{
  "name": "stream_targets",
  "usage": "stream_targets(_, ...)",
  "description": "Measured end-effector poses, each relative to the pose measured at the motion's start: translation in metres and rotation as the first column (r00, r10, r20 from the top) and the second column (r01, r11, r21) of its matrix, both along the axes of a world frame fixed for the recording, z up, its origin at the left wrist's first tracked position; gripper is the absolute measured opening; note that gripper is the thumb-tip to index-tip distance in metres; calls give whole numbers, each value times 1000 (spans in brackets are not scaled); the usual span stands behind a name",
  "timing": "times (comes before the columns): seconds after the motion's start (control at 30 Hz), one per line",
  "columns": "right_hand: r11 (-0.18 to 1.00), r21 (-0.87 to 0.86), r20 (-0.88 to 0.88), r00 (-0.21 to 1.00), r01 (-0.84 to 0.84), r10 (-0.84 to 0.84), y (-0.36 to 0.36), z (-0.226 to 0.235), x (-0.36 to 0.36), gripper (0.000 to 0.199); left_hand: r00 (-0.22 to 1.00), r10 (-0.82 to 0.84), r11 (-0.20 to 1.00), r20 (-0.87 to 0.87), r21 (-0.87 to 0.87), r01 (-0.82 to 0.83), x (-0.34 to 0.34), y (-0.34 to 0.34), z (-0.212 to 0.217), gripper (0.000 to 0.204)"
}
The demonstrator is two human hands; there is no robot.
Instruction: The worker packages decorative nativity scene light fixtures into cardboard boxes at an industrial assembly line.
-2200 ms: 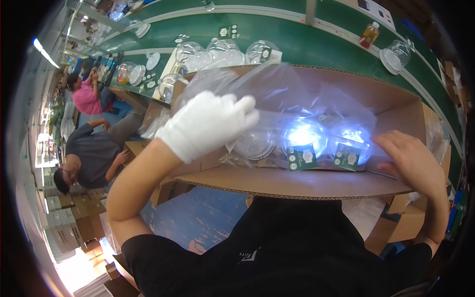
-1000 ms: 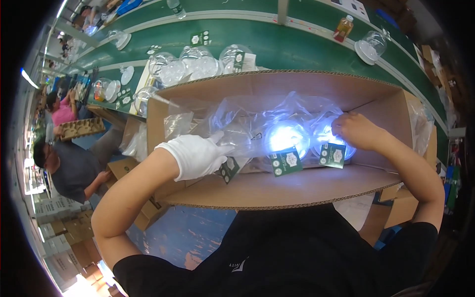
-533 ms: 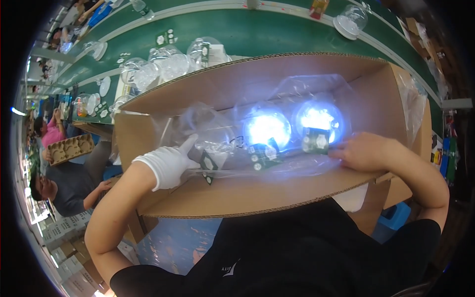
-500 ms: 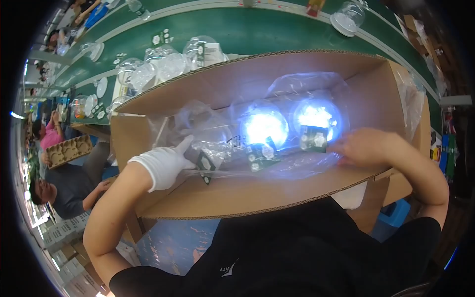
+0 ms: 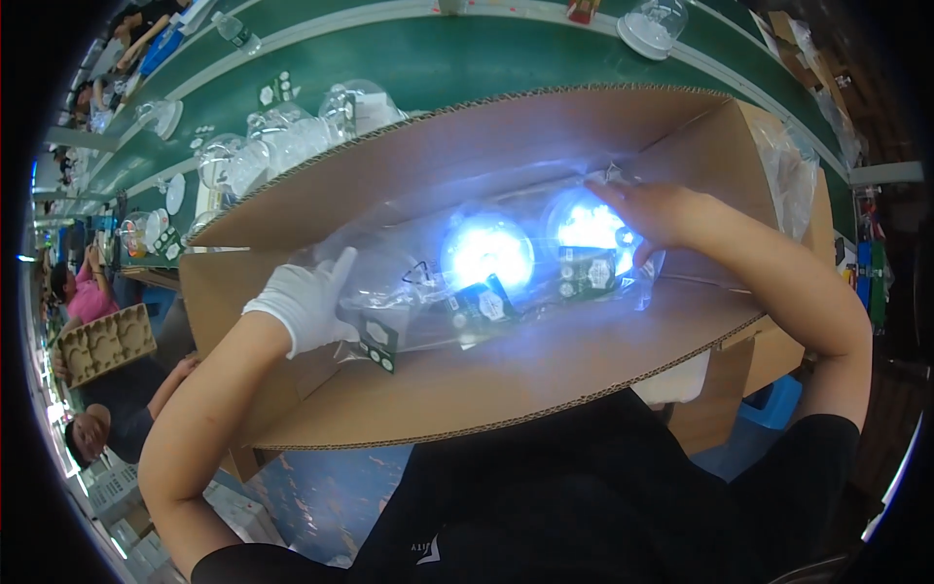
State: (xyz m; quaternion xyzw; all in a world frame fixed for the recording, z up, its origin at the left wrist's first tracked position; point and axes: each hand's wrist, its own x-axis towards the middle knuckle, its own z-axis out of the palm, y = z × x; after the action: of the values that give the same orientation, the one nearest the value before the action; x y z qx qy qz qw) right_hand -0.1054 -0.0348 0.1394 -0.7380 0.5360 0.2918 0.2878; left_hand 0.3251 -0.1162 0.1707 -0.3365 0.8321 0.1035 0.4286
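Note:
Inside the long cardboard box [image 5: 409,428], a row of round clear domes lies under a clear plastic bag [image 5: 389,258]. The middle dome [image 5: 486,258] and the right dome [image 5: 589,224] glow bright white-blue; the left one is unlit. Green printed cards [image 5: 484,311] hang along their near side. My left hand [image 5: 300,302], in a white glove, rests against the row's left end, its fingers apart. At the right end my bare right hand [image 5: 652,214] curves over the right dome, fingers spread, touching the bag.
Beyond the box runs a green conveyor [image 5: 467,60] with pale rails. Several clear domes [image 5: 282,141] stand behind the box on the left; another dome [image 5: 652,27] sits far right. At left, a person holds a brown moulded tray [image 5: 107,343]. A blue stool [image 5: 772,401] is at lower right.
My right hand has moved up and left, from beside the right dome onto its top edge. The plastic now lies flatter over the domes. The whole view has shifted slightly.

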Motion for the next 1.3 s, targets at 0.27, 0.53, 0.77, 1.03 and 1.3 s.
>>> stream_targets(0.27,996,-76,-266,964,-43,21,-13,-1,6,72,986,28,999,163,-39,-22,13,-1,-16,80)
stream_targets(0.53,983,-42,-433,890,-181,146,-7,44,4,19,995,-56,989,88,144,43,8,5,-4,36)
stream_targets(0.77,616,-757,-319,946,-218,-56,5,68,-3,12,991,-102,973,-81,201,116,14,8,-9,41)
stream_targets(1.03,771,-565,-435,900,-293,23,33,100,5,19,990,-132,942,-44,304,139,8,13,5,52)
stream_targets(1.3,963,-200,-204,969,-180,139,29,30,29,85,985,-173,897,-7,411,160,13,20,-9,46)
